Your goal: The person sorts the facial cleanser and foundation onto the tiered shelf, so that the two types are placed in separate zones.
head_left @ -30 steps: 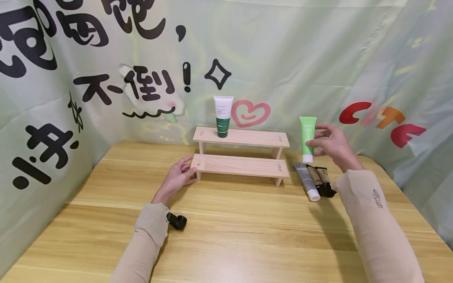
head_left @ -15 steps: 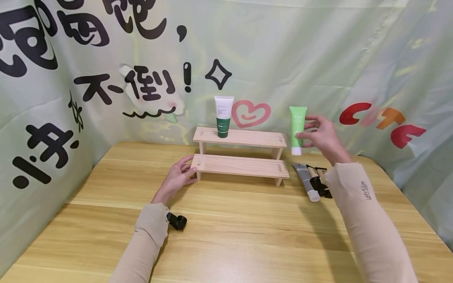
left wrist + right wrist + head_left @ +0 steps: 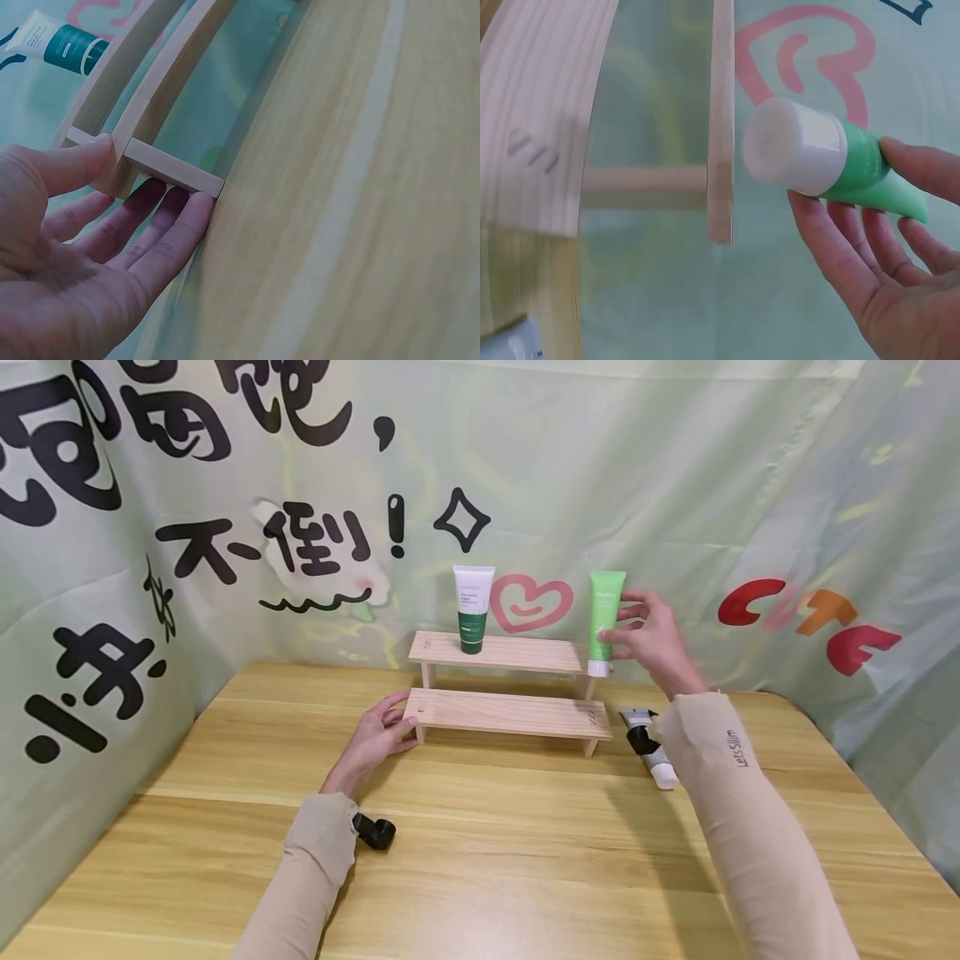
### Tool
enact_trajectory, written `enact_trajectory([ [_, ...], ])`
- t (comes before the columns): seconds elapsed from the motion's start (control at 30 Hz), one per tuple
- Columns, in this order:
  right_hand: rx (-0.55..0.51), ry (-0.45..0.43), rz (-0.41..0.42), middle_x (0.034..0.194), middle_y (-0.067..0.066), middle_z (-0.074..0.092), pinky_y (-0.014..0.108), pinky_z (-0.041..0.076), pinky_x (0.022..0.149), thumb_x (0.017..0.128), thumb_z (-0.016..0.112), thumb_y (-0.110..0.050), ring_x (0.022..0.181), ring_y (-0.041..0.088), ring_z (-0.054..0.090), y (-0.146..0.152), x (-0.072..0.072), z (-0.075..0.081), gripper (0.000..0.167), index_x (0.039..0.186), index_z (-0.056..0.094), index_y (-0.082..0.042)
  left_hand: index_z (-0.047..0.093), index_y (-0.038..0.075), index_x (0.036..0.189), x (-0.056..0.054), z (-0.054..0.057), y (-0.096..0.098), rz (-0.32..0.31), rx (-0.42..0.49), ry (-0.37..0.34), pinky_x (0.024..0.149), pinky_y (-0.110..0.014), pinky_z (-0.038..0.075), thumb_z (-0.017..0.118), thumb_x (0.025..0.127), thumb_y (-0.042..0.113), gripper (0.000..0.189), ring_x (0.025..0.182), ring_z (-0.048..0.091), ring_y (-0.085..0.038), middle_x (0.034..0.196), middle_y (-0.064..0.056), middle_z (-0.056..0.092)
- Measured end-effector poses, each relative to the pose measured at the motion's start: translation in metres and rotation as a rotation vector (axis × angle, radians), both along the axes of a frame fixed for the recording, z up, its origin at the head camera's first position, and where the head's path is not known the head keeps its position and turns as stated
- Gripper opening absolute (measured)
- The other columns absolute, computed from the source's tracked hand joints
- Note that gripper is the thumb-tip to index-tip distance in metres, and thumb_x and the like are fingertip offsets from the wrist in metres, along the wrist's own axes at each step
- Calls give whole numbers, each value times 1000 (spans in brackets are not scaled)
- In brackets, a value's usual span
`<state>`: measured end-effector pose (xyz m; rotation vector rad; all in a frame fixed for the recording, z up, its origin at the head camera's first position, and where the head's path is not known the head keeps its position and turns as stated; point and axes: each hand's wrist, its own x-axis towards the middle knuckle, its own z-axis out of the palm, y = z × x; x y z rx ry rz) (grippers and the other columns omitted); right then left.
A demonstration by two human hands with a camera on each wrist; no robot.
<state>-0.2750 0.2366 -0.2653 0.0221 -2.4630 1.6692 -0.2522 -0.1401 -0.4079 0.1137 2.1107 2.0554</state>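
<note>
My right hand [image 3: 651, 633] pinches a light green squeeze tube [image 3: 606, 610] upright, its white cap [image 3: 799, 146] pointing down. The tube is held in front of the right end of the upper step of a two-step wooden stand [image 3: 510, 710]; in the right wrist view the cap is apart from the wood. At the stand's left end, my left hand [image 3: 372, 733] grips the lower step, thumb on the board and fingertips against the leg [image 3: 176, 166]. A white and dark green tube [image 3: 472, 610] stands on the upper step, left of the middle.
A grey tube [image 3: 660, 768] with a white cap lies on the table [image 3: 480, 843] right of the stand. The right sleeve and wrist camera hide the small tubes beside it. A printed cloth [image 3: 637, 460] hangs behind and at both sides.
My right hand has carried the green tube left and upward, from above the lying tubes to the stand's right end. The left hand and the stand have stayed put.
</note>
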Motion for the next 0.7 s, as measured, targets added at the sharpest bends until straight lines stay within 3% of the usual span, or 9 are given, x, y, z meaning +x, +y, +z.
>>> enact_trajectory([
  [0.3, -49, 121, -30, 115, 9, 50, 28, 62, 75, 90, 70, 8, 92, 14, 55, -29, -12, -6, 68, 148, 35, 2, 30, 3, 158, 0, 0, 2, 5, 3, -10, 99, -46, 54, 50, 106, -1, 56, 127, 51, -47, 146, -32, 44],
  [0.5, -28, 205, -72, 117, 17, 54, 31, 57, 84, 87, 70, 12, 96, 22, 56, -46, -22, -14, 63, 143, 41, 4, 29, 2, 158, 0, 0, 3, 0, 4, -11, 100, -47, 53, 50, 106, -1, 57, 128, 50, -48, 146, -32, 44],
  [0.7, -54, 319, -63, 120, 22, 57, 35, 54, 89, 85, 69, 17, 100, 32, 58, -65, -30, -25, 60, 137, 44, 5, 29, 3, 159, 1, 0, 1, 8, 5, -8, 99, -46, 54, 48, 106, -1, 56, 127, 51, -46, 145, -31, 45],
])
